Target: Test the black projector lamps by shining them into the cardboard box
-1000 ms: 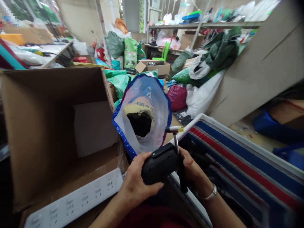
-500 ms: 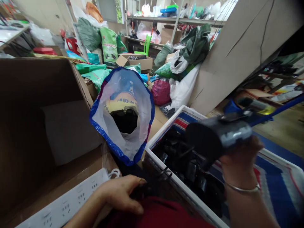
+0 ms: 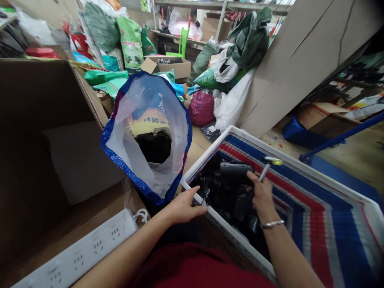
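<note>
My right hand (image 3: 261, 194), wearing a silver bracelet, is closed around the grey handle of a small mallet (image 3: 264, 172) whose yellow-ended head points up. Its fingertips touch the right end of a black casing (image 3: 234, 168), which lies on a heap of black parts (image 3: 237, 204) in a white-rimmed bin (image 3: 220, 218). I cannot tell how firmly the casing is gripped. On the bin's near left rim rests my left hand (image 3: 187, 205), thumb and forefinger spread, holding nothing.
Left of the bin stands an open blue-edged sack (image 3: 141, 182) with black items inside. A large cardboard box (image 3: 33, 92) and a white power strip (image 3: 81, 252) are at the left. Striped cloth (image 3: 318, 224) lines the bin. Stuffed bags (image 3: 202, 108) lie behind.
My right hand has lowered the black casing from above the bin onto the heap, bringing the mallet along. My left hand has moved forward and right, from near my lap to the bin's rim.
</note>
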A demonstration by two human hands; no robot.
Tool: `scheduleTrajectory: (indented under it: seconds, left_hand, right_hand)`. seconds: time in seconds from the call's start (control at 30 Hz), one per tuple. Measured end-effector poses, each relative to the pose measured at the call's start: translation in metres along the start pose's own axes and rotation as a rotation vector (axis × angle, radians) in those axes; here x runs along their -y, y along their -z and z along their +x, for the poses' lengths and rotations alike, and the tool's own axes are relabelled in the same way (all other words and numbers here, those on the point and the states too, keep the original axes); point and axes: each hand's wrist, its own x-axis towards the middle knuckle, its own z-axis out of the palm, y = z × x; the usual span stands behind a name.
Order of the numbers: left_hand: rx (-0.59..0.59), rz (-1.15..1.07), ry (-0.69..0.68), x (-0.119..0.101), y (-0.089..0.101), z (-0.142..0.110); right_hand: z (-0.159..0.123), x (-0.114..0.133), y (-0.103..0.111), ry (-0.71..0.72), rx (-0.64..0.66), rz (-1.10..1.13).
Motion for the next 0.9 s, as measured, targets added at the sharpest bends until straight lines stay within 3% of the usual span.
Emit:
scheduleTrajectory:
  seconds: [0.13,0.27,0.33,0.43,0.6,0.7,0.8,0.87,0.9]
  left_hand:
    - [-0.041,-0.062,0.069,0.038,0.010,-0.010]
    - [-0.132,-0.121,0.092,0.062,0.019,-0.017]
    - [-0.161,-0.154,0.084,0.069,0.019,-0.019]
    - [-0.168,-0.196,0.047,0.067,0.010,-0.022]
    - [-0.203,-0.232,-0.101,0.026,-0.006,-0.033]
    - [-0.398,-0.256,-0.193,0.005,0.003,-0.052]
    - [-0.662,-0.179,-0.133,0.008,0.029,-0.091]
    - [-0.925,-0.079,-0.048,0.020,0.049,-0.129]
    - [-1.045,-0.028,0.004,0.028,0.058,-0.149]
  right_hand:
    - [-0.010,-0.075,-0.023,-0.197,0.068,-0.097]
    - [-0.007,-0.105,-0.034,-0.295,0.164,-0.136]
    - [-0.008,-0.097,-0.038,-0.288,0.210,-0.112]
    - [-0.028,-0.065,-0.052,-0.243,0.293,-0.028]
    - [-0.108,0.004,-0.095,-0.145,0.533,0.140]
    - [-0.143,0.025,-0.121,-0.044,0.901,0.176]
    - [-0.141,0.020,-0.157,0.035,1.234,0.072]
    - [-0.121,0.007,-0.192,-0.058,1.244,-0.014]
    - [-0.108,-0.001,-0.212,-0.150,1.180,-0.046]
